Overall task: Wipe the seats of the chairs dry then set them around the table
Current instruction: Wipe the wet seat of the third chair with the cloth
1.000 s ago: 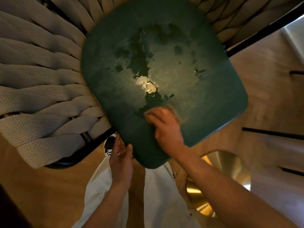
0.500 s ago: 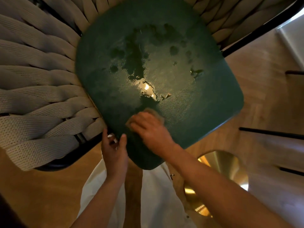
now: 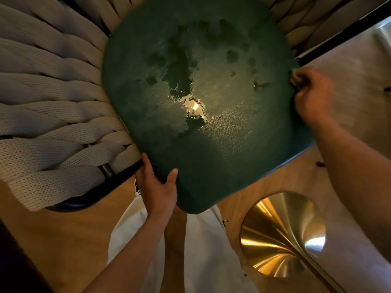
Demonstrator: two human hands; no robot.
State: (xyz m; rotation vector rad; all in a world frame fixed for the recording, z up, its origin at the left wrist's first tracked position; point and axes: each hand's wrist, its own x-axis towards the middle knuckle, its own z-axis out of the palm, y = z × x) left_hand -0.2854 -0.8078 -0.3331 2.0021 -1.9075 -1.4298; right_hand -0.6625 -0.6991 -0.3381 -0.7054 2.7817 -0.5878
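Wet green seat fills centre frame, long axis from near rounded corner toward woven backrest; left hand open-fingered against near-left edge, right hand clenched round cloth at right edge.

The wooden floor runs under everything, warm brown at 7 o'clock and paler at 3 o'clock. On it at 5 o'clock stands 1 round brass base, shiny, flaring up toward a stem. The chair's black frame tube shows above the floor at 8 o'clock.
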